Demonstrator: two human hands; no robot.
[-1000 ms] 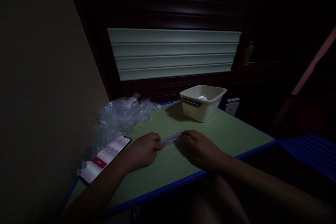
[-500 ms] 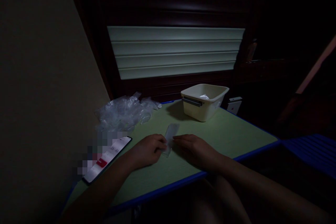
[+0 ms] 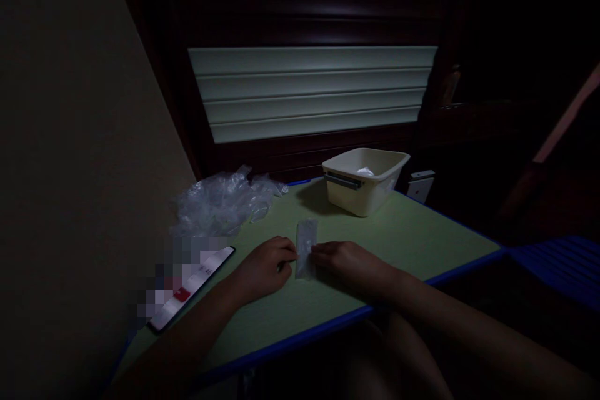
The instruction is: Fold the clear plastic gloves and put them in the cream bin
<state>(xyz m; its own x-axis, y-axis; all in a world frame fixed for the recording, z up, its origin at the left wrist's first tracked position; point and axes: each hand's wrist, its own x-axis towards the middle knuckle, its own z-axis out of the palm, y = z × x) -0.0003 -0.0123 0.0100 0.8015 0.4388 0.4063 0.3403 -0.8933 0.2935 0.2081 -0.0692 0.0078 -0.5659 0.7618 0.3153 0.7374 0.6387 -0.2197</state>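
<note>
A clear plastic bag (image 3: pixel 306 237), folded into a narrow strip, lies nearly straight away from me on the pale green table (image 3: pixel 276 325). My left hand (image 3: pixel 269 264) is closed, thumb and forefinger pinched at the strip's left edge. On the other side, my right hand (image 3: pixel 344 262) is closed with its fingertips on the right edge. Its thumb is mostly hidden under the fingers. A heap of crumpled clear plastic bags (image 3: pixel 220 203) sits at the table's far left, beyond my left hand.
A cream plastic basket (image 3: pixel 347 195) with a grey handle stands at the back right, something whitish inside. A phone (image 3: pixel 192 287) with a lit screen lies left of my left forearm. The table's blue edge (image 3: pixel 290 344) runs before me; a blue slatted seat (image 3: pixel 557 269) is at right.
The folded bag has turned from a slant to nearly straight and looks flatter. My right fingertips have come onto its right edge. The basket and the heap stay in place.
</note>
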